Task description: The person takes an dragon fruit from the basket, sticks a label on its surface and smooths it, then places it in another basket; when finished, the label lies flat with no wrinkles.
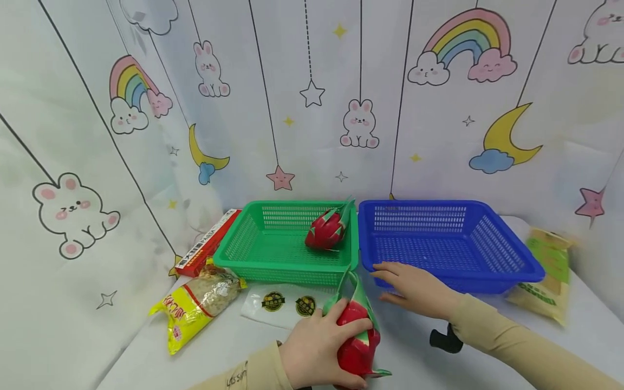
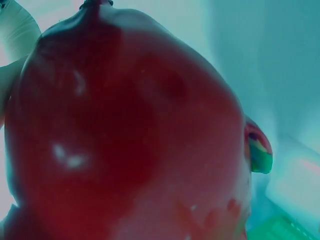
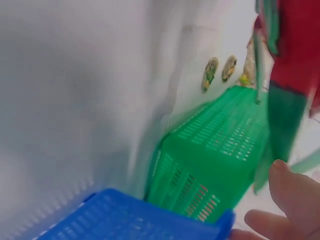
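A yellow packet (image 1: 187, 311) is lying at the left, and a red box (image 1: 207, 249) is lying farther back, beside the green basket (image 1: 273, 246). A white packet (image 1: 288, 304) with two round labels is lying nearer than that basket. One dragon fruit (image 1: 325, 232) is resting inside the green basket, at its right end. The left hand (image 1: 322, 341) is gripping another, the near dragon fruit (image 1: 359, 352), in front of the baskets. The right hand (image 1: 419, 290) is holding nothing, its fingers extending leftward by the near rim of the blue basket (image 1: 419, 246). A black object (image 1: 446, 340) is showing below its wrist. A green-and-tan packet (image 1: 548, 271) is lying far right.
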A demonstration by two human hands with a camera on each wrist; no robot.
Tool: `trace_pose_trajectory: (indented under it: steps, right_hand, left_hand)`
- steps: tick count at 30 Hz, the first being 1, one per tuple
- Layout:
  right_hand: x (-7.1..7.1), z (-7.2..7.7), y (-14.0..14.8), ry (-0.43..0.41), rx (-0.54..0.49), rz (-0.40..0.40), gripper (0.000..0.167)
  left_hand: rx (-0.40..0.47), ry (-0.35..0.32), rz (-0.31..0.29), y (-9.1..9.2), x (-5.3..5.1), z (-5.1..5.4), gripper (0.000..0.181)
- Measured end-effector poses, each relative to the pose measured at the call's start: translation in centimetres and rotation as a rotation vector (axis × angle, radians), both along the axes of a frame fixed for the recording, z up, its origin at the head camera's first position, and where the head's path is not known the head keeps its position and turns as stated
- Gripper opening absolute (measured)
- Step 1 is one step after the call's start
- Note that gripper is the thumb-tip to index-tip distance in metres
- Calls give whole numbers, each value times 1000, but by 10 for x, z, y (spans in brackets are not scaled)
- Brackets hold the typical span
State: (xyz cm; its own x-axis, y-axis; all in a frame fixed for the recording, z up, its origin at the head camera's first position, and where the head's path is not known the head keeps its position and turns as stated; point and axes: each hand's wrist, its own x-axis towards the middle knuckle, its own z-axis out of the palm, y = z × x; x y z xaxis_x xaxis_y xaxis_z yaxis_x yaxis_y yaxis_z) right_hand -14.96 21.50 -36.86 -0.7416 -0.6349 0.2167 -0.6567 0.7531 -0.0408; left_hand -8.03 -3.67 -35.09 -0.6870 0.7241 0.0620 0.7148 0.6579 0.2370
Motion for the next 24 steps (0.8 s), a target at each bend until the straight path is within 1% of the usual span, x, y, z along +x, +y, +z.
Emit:
trace_pose_trajectory:
  steps: [4, 6, 11, 12, 13, 15, 16, 19, 22, 24]
  right_hand:
    - [18, 2, 14, -29, -20, -34, 47]
    - [29, 4, 19, -47, -41, -50, 48]
    - [53, 2, 25, -110, -105, -56, 53]
    - [57, 1, 25, -126, -108, -54, 54]
    - [60, -1, 24, -140, -108, -49, 57]
    - [65, -5, 22, -159, -107, -32, 61]
    - [67, -7, 21, -176, -103, -26, 63]
    - [70, -13, 19, -214, -104, -8, 70]
    - [71, -18, 18, -253, -115, -12, 79]
    - [70, -22, 18, -267, -129, -12, 85]
  left_hand:
    - [-1, -1, -31, 7, 3, -6, 69]
    - [-1, -15, -46, 11, 4, -8, 68]
    - [-2, -71, -71, 18, 1, -16, 68]
    - [2, -73, -77, 20, -1, -17, 68]
    - [8, -59, -83, 20, -2, -20, 68]
    - [21, -31, -90, 22, -5, -26, 69]
    - [28, -6, -94, 23, -7, -29, 70]
    - [47, 43, -81, 26, -14, -37, 71]
    - [57, 41, -48, 29, -23, -40, 72]
    - [63, 21, -27, 32, -29, -42, 73]
